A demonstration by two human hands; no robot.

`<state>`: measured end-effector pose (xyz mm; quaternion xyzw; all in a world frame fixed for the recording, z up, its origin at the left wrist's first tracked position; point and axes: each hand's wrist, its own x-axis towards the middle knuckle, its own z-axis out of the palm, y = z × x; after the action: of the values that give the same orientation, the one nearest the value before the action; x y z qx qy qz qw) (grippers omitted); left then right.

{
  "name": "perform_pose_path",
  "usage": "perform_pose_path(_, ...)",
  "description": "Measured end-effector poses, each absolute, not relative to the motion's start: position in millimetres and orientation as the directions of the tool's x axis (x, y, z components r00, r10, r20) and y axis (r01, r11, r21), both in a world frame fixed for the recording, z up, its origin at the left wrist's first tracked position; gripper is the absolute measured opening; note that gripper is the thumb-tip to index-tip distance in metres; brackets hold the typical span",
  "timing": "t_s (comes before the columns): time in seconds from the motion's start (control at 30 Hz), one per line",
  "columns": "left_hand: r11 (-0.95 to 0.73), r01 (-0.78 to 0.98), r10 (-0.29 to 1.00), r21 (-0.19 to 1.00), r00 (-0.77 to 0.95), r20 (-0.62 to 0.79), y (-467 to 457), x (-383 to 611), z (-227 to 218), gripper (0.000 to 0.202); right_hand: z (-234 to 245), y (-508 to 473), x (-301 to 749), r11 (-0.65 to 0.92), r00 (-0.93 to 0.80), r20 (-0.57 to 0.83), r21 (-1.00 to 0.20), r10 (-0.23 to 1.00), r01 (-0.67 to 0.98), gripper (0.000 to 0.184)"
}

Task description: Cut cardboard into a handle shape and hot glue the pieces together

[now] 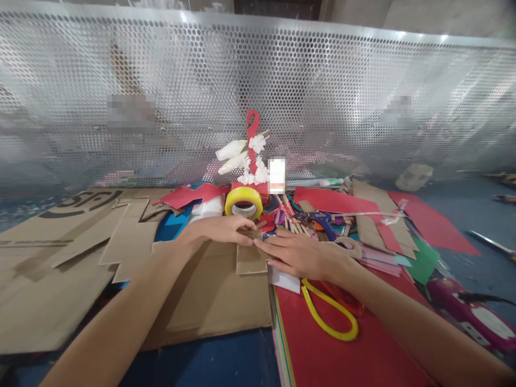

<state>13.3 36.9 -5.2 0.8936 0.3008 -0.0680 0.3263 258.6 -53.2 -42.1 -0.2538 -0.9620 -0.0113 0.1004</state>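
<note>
My left hand (pixel 228 230) pinches the upper edge of a small rectangular cardboard piece (pixel 252 262). From the other side, my right hand (pixel 296 253) grips its right edge, with the fingertips of both hands nearly meeting. Beneath it lies a larger brown cardboard sheet (pixel 209 298). A white paper scrap (pixel 286 279) sticks out below my right hand. Beside my right wrist are a yellow looped handle (pixel 349 322) and a red one, probably scissors. A roll of tape (pixel 244 203) with a yellow rim stands just beyond my left hand.
Behind everything rises a perforated metal screen (pixel 322 97). A red-and-white craft figure (pixel 252 156) stands before it. Red paper (pixel 346 344), cut cardboard (pixel 133 236), sticks (pixel 291 215) and a blue glue gun (pixel 322 219) crowd the table. A magenta device (pixel 470 312) sits at right.
</note>
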Motion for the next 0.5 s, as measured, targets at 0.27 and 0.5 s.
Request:
perform_pose_path(0.27,-0.602,0.589,0.512,0.539,0.803,-0.306,37,14,-5,0.038,-41,-54,257,0.859,-0.844,0.190,0.005,0.501,0.511,0.048)
perform_pose_path(0.5,-0.577,0.589,0.520,0.566,0.799,-0.302,42,12,-16,0.037,-34,-50,264,0.839,-0.817,0.218,-0.017,0.535,0.544,0.048)
